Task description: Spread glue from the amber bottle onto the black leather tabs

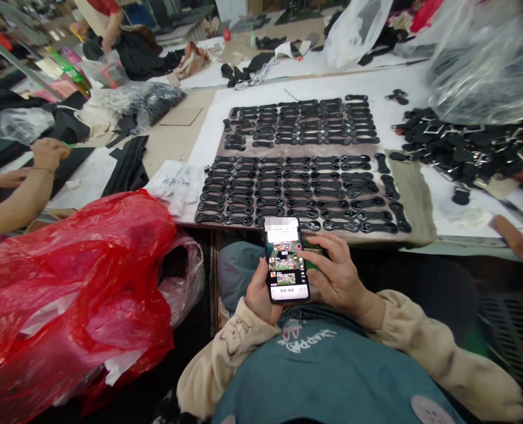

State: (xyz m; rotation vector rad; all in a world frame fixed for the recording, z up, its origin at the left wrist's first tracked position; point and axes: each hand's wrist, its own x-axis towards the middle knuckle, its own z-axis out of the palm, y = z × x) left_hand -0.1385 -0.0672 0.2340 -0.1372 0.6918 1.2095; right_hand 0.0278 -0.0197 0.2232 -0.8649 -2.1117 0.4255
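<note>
My left hand (264, 292) is wrapped round a smartphone (287, 262), holding it upright over my lap at the table's near edge. The phone's screen is lit and shows small pictures and lines of text. At the phone's right side is my right hand (338, 277), its fingers apart and a fingertip at the screen's edge; it holds nothing. Just beyond the phone, rows of black strap pieces (285, 193) with rounded ends lie on two flat boards. The phone's top covers part of the nearest row.
A large red plastic bag (80, 282) bulges at my left. Black straps with metal buckles (469, 141) are heaped at the right, under a clear plastic bag (491, 70). Co-workers' hands show at the left (49, 156), far left and right edge. A marked white sheet (176, 181) lies beside the boards.
</note>
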